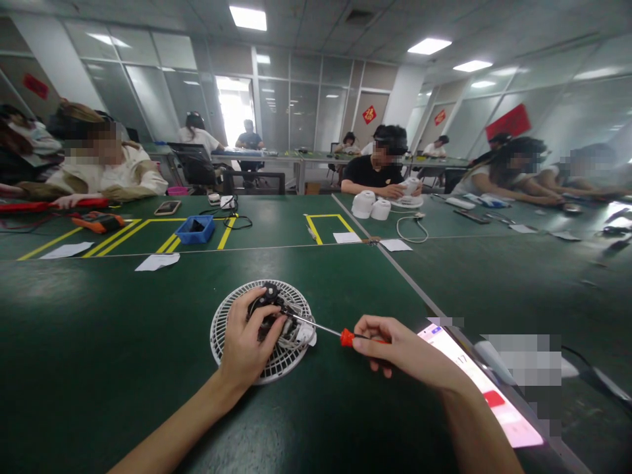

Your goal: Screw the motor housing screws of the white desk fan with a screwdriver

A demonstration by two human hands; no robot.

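assembly workshop: shared green workbenches (148, 316)

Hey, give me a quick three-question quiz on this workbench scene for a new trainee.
1. True or false: the right hand holds a red-handled screwdriver.
2. What does the left hand grip? A) a blue bin B) the fan motor on the white grille C) a phone
3. What colour is the table?
Key: 1 true; 2 B; 3 green.
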